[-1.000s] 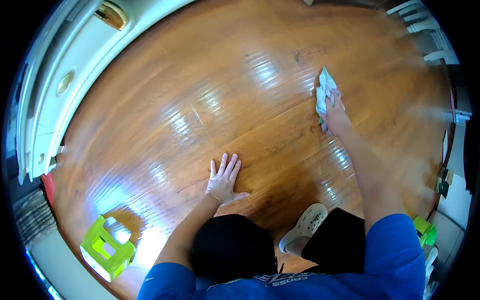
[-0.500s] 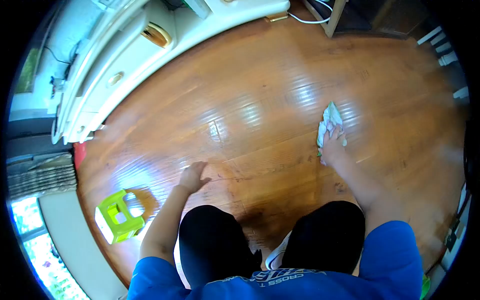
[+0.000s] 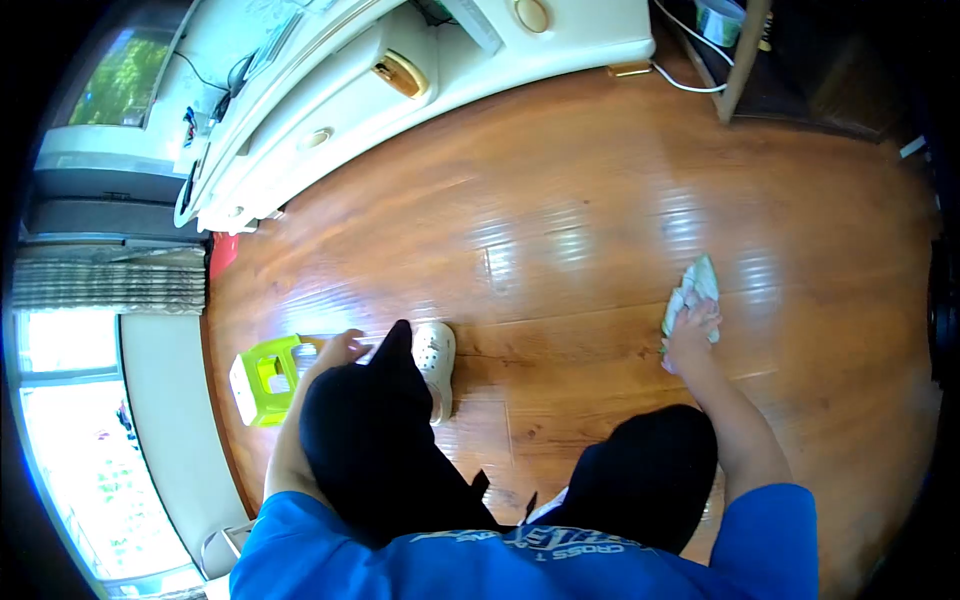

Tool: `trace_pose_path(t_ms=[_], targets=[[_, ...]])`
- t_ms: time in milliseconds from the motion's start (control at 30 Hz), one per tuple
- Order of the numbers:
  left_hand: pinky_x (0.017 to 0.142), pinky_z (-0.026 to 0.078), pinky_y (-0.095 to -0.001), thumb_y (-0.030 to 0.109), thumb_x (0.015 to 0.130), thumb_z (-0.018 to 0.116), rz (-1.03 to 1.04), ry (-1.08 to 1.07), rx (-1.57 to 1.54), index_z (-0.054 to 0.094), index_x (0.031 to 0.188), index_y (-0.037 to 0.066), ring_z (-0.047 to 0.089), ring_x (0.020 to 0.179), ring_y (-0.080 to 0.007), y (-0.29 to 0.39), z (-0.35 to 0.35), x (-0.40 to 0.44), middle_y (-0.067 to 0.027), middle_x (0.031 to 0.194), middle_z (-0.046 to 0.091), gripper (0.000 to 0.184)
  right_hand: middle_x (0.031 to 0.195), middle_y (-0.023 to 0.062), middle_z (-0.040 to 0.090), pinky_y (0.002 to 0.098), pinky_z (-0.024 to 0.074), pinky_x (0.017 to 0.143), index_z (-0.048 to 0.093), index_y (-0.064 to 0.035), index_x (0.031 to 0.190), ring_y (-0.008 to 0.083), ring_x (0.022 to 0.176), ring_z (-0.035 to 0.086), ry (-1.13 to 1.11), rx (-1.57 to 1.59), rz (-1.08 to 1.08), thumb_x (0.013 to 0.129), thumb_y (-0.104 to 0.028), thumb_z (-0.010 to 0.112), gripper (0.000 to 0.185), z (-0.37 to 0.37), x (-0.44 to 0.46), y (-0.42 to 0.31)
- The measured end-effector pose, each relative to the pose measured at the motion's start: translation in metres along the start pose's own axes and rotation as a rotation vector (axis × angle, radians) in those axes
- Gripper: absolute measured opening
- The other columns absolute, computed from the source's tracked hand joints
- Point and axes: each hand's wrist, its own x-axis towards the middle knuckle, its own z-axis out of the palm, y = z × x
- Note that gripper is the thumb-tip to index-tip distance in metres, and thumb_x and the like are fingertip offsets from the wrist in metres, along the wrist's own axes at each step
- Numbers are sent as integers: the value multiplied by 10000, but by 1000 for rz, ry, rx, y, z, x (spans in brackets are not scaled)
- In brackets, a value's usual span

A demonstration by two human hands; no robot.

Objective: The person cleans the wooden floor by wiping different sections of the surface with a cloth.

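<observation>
A pale, crumpled cloth lies on the wooden floor at right. My right hand presses down on it, with the fingers bunched over its lower part. My left hand is low over the floor at left, partly covered by my knee; its visible fingers are apart and nothing shows in them. Beside my left forearm stands a small lime-green and white plastic stool. A white clog is on my left foot, planted between my two hands.
A white cabinet with drawers curves along the far left. A white cable runs by a wooden-legged stand at the upper right. A red object sits by the cabinet's end, near a window.
My left leg has stepped forward, bringing the clog into view. My left hand has shifted left, closer to the stool. The right hand stays on the cloth while the whole view has swung.
</observation>
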Motion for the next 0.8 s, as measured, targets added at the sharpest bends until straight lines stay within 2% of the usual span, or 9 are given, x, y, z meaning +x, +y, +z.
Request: trace_pose_path(t_ms=[67,167,267,433,567,633,700,767,800], targets=[[820,514,-385,395,834,703,-25,-97,-15,602,1187,57,657,937,-273,29,10,6,-193,995,681,499,1515,324,18,668,179,1076,180,4,1467,541,1384,13,3,-324,-88,866,-453,612,870,12,8,3],[861,492,-361,383,867,676,97,-204,-242,575,1217,40,634,976,-248,59,26,27,-181,1043,669,500,1492,354,97,682,65,1081,194,74,1440,526,1392,2,-3,-255,-94,870,-470,579,877,2,1,3],[901,469,-350,368,887,657,123,-316,-402,547,1246,18,613,1014,-233,94,22,37,-167,1077,660,514,1488,339,146,674,103,1072,241,92,1423,517,1391,39,64,-276,-117,872,-475,565,854,18,5,10],[896,481,-376,394,875,655,246,-309,-254,554,1247,23,622,1027,-265,101,54,109,-175,1099,656,535,1485,360,112,653,129,1087,283,72,1423,536,1377,55,136,-263,-92,886,-431,563,787,17,-1,7],[903,484,-393,431,882,636,472,-528,-70,562,1242,43,613,1060,-279,152,64,142,-158,1138,649,534,1491,339,131,638,185,1082,296,63,1418,543,1363,100,266,-226,-76,882,-384,575,751,36,4,13],[909,483,-396,448,893,616,688,-688,-92,562,1243,57,603,1074,-292,171,67,163,-163,1150,642,528,1495,337,119,632,219,1075,332,57,1399,551,1343,169,301,34,76,885,-307,570,673,21,-12,-17],[912,481,-393,444,895,616,740,-663,-82,561,1245,60,603,1072,-294,177,89,197,-162,1151,641,523,1478,342,181,632,230,1068,373,45,1379,551,1327,222,271,-72,190,883,-250,545,602,20,-14,-73],[916,481,-391,435,895,617,789,-591,-113,553,1257,72,604,1069,-298,190,93,205,-163,1157,636,517,1430,307,337,624,285,1043,412,24,1363,528,1335,241,211,-555,-72,872,-226,515,561,32,-13,-126],[916,481,-391,435,895,617,796,-598,-141,553,1257,72,604,1069,-298,195,91,201,-163,1157,636,517,1455,281,309,621,322,1030,438,-8,1357,519,1337,242,307,-423,-128,869,-216,525,538,45,-10,-152]])
